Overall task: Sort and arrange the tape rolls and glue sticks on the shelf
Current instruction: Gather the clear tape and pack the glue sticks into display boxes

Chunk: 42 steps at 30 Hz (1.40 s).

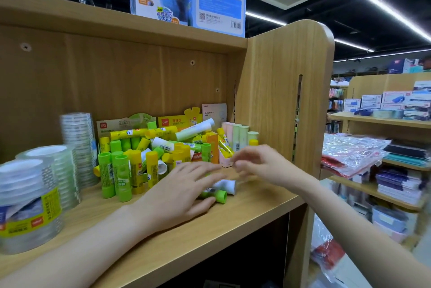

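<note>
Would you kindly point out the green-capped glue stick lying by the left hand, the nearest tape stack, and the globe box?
green-capped glue stick [221, 195]: head view, green cap.
nearest tape stack [28, 213]: head view, side.
globe box [219, 0]: head view, back panel.

The left hand [184, 191] partly hides a lying green-capped glue stick [218, 195]. The right hand [258, 163], at three o'clock of the pile, is motion-blurred. The nearest tape stack [28, 206] at nine o'clock is blurred and edge-cropped.
</note>
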Each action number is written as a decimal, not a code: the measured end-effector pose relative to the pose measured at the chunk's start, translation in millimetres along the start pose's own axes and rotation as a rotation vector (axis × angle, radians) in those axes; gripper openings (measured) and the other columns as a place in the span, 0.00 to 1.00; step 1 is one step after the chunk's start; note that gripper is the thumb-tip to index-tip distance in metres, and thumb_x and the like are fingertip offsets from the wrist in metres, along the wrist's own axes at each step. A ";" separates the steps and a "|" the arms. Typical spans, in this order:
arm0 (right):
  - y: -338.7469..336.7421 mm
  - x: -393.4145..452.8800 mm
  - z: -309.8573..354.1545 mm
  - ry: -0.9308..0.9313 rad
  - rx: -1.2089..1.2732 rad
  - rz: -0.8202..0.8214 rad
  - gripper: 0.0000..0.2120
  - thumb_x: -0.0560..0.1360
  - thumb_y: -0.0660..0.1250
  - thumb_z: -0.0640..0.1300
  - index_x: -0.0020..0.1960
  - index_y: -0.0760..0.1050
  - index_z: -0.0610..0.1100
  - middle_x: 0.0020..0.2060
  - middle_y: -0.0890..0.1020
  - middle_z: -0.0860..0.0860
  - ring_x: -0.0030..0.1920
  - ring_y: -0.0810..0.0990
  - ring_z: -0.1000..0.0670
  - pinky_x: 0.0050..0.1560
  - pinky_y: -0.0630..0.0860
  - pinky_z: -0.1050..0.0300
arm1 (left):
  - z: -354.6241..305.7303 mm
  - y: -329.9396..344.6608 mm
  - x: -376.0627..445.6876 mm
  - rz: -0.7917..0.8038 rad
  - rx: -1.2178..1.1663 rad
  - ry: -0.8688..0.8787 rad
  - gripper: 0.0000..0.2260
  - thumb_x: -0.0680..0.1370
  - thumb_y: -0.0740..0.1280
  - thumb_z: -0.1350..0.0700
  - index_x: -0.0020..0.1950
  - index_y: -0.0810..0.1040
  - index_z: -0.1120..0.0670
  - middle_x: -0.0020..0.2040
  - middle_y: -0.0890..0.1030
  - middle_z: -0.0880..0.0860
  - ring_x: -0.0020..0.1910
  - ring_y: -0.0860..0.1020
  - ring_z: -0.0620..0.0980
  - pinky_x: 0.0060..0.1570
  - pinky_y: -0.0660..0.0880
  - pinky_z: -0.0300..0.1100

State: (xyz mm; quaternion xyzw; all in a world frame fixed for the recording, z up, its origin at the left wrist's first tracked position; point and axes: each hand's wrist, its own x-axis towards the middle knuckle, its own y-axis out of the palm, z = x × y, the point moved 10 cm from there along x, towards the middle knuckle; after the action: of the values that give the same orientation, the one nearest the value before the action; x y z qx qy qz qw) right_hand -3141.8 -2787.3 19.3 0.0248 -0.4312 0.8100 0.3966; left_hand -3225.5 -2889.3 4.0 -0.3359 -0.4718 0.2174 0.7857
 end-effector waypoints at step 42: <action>6.2 135.8 -1.1 0.292 -0.899 0.151 0.12 0.71 0.70 0.36 0.52 0.72 0.36 0.51 0.72 0.42 0.43 0.77 0.43 0.48 0.78 0.51 | -4.6 4.3 1.5 0.060 -0.053 0.068 0.18 0.76 0.55 0.50 0.58 0.78 0.52 0.51 0.82 0.48 0.46 0.80 0.46 0.42 0.77 0.36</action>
State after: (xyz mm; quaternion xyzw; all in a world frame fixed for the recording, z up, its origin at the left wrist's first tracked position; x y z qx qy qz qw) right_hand -3238.5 -2704.1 66.3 -0.2947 -0.6791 0.5649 0.3644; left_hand -3220.8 -2886.9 0.2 -0.3780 -0.4400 0.2166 0.7853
